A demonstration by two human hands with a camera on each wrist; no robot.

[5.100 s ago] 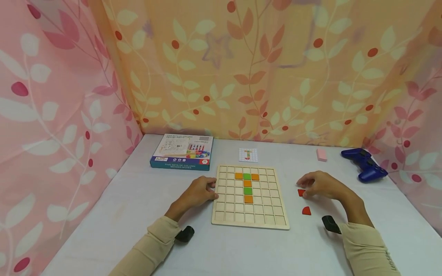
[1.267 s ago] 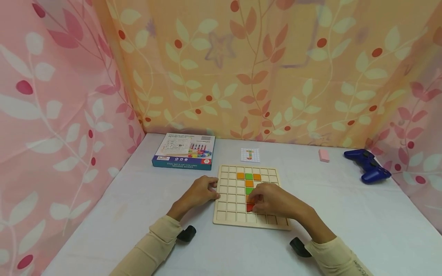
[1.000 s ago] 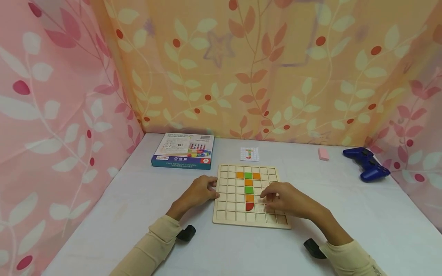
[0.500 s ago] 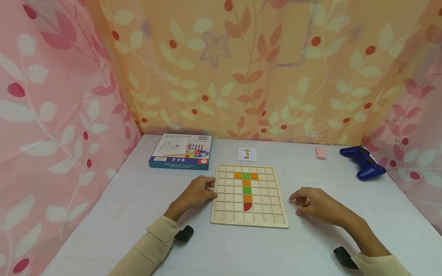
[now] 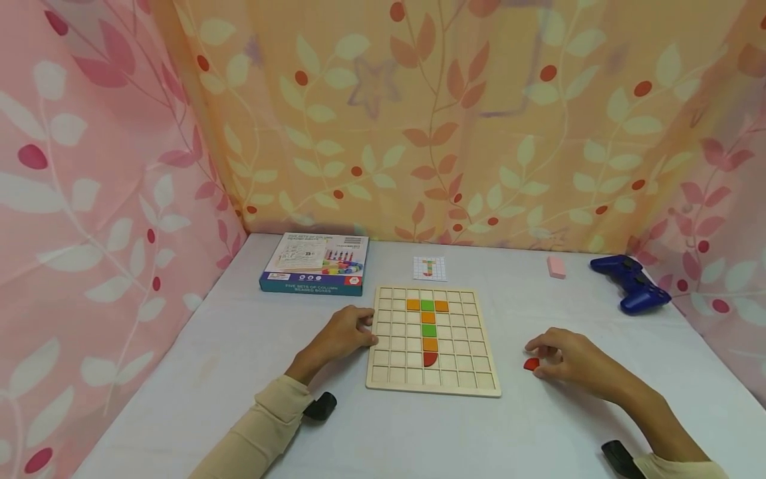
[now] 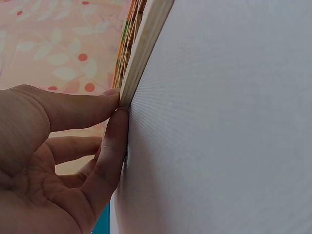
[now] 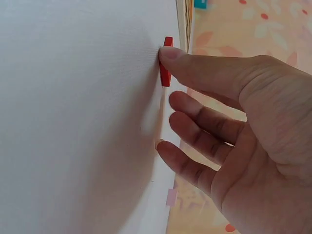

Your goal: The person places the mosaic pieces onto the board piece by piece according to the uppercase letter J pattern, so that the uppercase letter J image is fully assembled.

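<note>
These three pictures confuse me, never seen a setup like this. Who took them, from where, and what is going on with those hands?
No machine here: a person wears three cameras. The wide picture comes from the head and looks down at a table. The two close-ups come from cameras on the wrists, so they look tilted and odd.

On the table lies a wooden grid board with orange, green and one red tile set in a T shape. Behind it are a small pattern card, a box, a pink eraser and a blue game controller.

The left hand touches the board's left edge with its fingertips. The right hand rests on the table to the right of the board; one fingertip touches a loose red piece. It is not lifted.
</note>
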